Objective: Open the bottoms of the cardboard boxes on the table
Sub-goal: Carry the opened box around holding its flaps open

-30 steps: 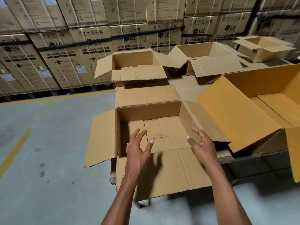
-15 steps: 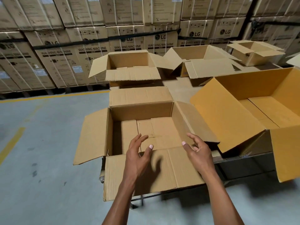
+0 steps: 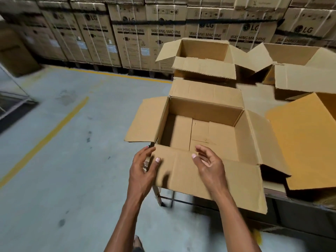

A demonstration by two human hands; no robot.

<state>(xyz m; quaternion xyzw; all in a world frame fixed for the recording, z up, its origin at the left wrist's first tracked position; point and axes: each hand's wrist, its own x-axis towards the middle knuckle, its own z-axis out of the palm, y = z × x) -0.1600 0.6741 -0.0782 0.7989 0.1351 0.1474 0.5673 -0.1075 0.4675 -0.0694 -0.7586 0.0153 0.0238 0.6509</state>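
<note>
Both my left hand [image 3: 143, 167] and right hand [image 3: 209, 164] hover loosely spread and empty over the near flap [image 3: 209, 180] of the cardboard box [image 3: 200, 135] at twelve o'clock, which overhangs the table [image 3: 272, 190] edge and, I judge, could tip off under hard pressing.

The orange box [image 3: 300, 142] at the right is cut off by the frame edge. The bench [image 3: 298, 197] is mostly hidden under boxes. The stacked cartons [image 3: 60, 33] at upper left are blurred, their print unreadable.
</note>
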